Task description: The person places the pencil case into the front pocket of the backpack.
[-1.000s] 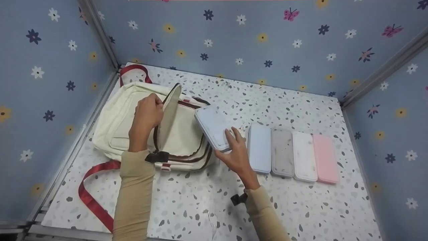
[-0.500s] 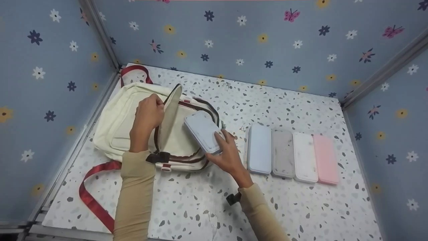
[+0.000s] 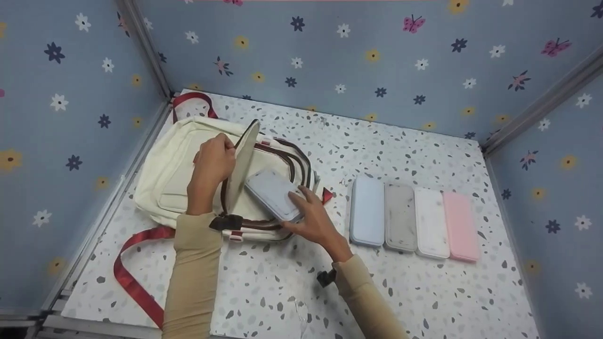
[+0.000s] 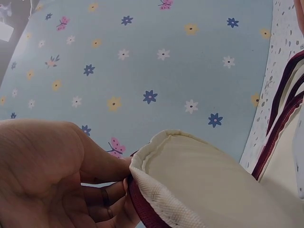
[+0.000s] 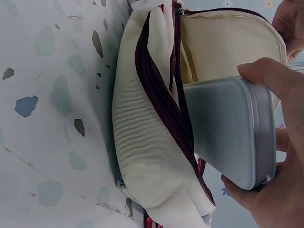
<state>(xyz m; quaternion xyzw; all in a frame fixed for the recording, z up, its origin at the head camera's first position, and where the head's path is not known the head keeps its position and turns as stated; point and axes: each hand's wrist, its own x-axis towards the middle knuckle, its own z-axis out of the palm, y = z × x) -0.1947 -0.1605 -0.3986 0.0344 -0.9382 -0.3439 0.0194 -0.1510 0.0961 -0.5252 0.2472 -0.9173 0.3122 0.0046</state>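
A cream backpack (image 3: 172,157) with dark red zips lies on the speckled table, its pocket flap (image 3: 244,157) raised. My left hand (image 3: 213,159) pinches the edge of that flap between thumb and fingers, plainly seen in the left wrist view. My right hand (image 3: 314,220) grips one end of a pale blue pencil case (image 3: 271,192), a rounded flat box, tilted over the unzipped pocket. In the right wrist view the far end of the case passes behind the zip edge (image 5: 164,104), so that end is hidden; thumb and fingers clasp its near end.
Right of the bag stand a light blue case (image 3: 367,212), a grey case (image 3: 400,216), a white case (image 3: 431,223) and a pink case (image 3: 460,226), side by side. A red strap (image 3: 136,282) trails towards the table's front edge. Flowered panels (image 3: 320,56) enclose the back and sides.
My right hand has carried the pencil case leftwards, from the bag's right edge to the pocket opening behind the flap. My left hand keeps hold of the flap in about the same place.
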